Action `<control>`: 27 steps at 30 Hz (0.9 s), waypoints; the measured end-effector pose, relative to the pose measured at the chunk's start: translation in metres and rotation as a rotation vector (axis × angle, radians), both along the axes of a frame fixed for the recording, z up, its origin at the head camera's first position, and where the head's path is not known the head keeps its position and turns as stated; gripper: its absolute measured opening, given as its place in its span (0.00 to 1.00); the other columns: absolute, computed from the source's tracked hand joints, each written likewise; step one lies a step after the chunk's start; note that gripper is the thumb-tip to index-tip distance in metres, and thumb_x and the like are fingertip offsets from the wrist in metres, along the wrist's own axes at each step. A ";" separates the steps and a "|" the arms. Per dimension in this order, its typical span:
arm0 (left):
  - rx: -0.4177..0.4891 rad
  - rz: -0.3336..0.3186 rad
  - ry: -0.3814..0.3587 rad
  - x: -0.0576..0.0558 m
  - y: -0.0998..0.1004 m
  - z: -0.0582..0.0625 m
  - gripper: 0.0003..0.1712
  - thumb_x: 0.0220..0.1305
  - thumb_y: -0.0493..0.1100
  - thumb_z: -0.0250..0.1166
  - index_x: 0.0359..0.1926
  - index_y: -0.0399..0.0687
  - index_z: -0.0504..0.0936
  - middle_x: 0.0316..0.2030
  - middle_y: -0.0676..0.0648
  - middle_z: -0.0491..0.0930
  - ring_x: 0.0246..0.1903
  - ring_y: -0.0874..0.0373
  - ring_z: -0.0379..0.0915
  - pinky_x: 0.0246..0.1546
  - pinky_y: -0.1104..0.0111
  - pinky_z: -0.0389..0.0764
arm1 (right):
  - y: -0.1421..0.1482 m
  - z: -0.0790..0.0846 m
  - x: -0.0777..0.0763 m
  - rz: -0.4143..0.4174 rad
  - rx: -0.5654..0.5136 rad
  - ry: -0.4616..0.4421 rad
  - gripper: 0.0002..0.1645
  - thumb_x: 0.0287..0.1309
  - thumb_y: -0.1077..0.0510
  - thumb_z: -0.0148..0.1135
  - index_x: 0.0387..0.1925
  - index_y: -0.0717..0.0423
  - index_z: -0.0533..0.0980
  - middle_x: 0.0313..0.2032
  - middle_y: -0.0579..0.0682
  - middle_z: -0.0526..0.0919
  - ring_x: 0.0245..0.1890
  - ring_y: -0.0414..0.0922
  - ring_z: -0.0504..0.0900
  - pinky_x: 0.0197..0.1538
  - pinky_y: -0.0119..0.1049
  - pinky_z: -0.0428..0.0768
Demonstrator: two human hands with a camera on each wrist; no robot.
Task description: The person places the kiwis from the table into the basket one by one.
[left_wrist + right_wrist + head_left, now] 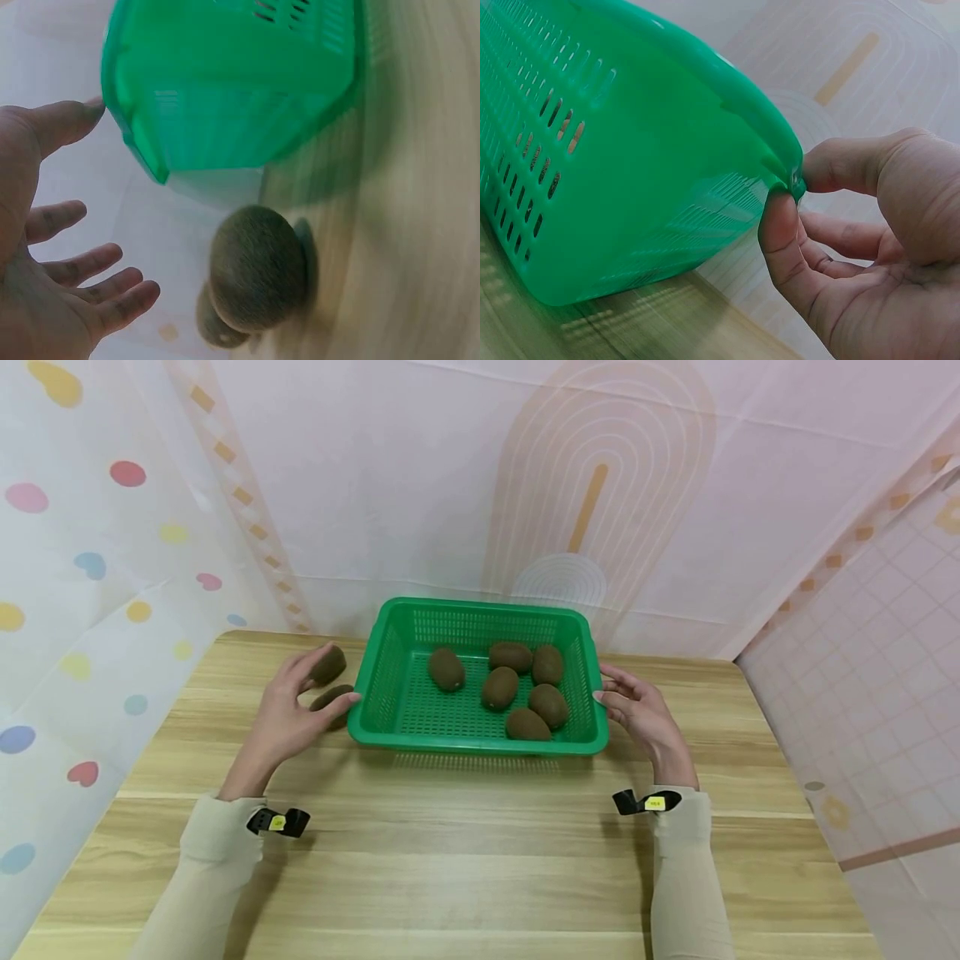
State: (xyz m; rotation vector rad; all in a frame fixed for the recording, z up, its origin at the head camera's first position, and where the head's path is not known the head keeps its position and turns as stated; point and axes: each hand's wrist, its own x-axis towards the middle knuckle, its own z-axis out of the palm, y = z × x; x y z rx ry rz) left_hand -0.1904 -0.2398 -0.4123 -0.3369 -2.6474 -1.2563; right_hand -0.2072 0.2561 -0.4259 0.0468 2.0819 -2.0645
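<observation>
A green plastic basket with slotted walls stands at the back of the table, holding several brown kiwis. At its right side, my right hand pinches the rim between thumb and curled index finger, as the right wrist view shows. My left hand is at the opposite side, fingers spread, with the thumb tip right at the basket's rim. Two more kiwis lie on the table left of the basket, one a rear kiwi, the other a nearer kiwi; the left hand partly covers them in the head view.
The wooden table ends at a patterned cloth backdrop close behind the basket. Similar cloth walls rise on the left and right.
</observation>
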 end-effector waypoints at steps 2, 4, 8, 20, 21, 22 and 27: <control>-0.011 0.008 -0.022 -0.001 -0.003 -0.003 0.47 0.65 0.51 0.74 0.79 0.49 0.61 0.73 0.34 0.62 0.69 0.31 0.62 0.65 0.35 0.68 | 0.000 0.000 0.000 -0.003 -0.002 0.000 0.36 0.71 0.65 0.59 0.77 0.57 0.62 0.52 0.47 0.76 0.46 0.37 0.81 0.47 0.27 0.83; -0.012 0.012 -0.051 -0.002 -0.006 -0.007 0.48 0.66 0.52 0.73 0.80 0.50 0.59 0.74 0.34 0.60 0.71 0.32 0.59 0.65 0.35 0.68 | 0.000 0.000 0.001 -0.002 -0.003 0.003 0.36 0.71 0.65 0.60 0.77 0.57 0.62 0.52 0.47 0.76 0.46 0.37 0.81 0.47 0.27 0.83; 0.012 0.017 -0.111 -0.004 -0.012 -0.015 0.50 0.67 0.54 0.71 0.81 0.52 0.55 0.74 0.32 0.58 0.72 0.32 0.56 0.66 0.34 0.67 | 0.001 0.000 0.001 -0.005 -0.001 0.002 0.37 0.71 0.64 0.61 0.77 0.57 0.62 0.52 0.47 0.76 0.46 0.36 0.81 0.47 0.26 0.82; 0.023 0.030 -0.145 -0.002 -0.022 -0.045 0.49 0.68 0.48 0.71 0.80 0.39 0.55 0.70 0.26 0.61 0.67 0.27 0.62 0.64 0.34 0.70 | 0.001 0.000 0.000 -0.005 -0.023 -0.002 0.37 0.70 0.64 0.61 0.77 0.57 0.62 0.52 0.47 0.78 0.46 0.37 0.81 0.47 0.27 0.83; 0.018 0.032 -0.146 -0.002 -0.022 -0.048 0.48 0.68 0.46 0.71 0.79 0.38 0.56 0.70 0.25 0.62 0.67 0.27 0.63 0.63 0.34 0.70 | 0.000 0.000 0.000 -0.004 -0.022 -0.001 0.37 0.70 0.64 0.61 0.77 0.57 0.62 0.52 0.47 0.78 0.46 0.37 0.81 0.47 0.27 0.83; 0.016 0.033 -0.144 -0.002 -0.022 -0.050 0.46 0.68 0.44 0.71 0.79 0.37 0.57 0.69 0.25 0.63 0.66 0.26 0.63 0.63 0.34 0.70 | 0.000 0.000 0.000 -0.002 -0.022 0.001 0.37 0.70 0.64 0.61 0.77 0.57 0.62 0.51 0.47 0.78 0.46 0.37 0.81 0.47 0.27 0.83; 0.008 0.052 -0.154 -0.004 -0.020 -0.058 0.41 0.68 0.40 0.69 0.76 0.33 0.61 0.67 0.23 0.66 0.63 0.26 0.68 0.61 0.36 0.72 | 0.001 -0.001 0.001 -0.003 -0.019 0.002 0.37 0.70 0.64 0.61 0.77 0.57 0.62 0.51 0.46 0.78 0.45 0.36 0.81 0.47 0.26 0.82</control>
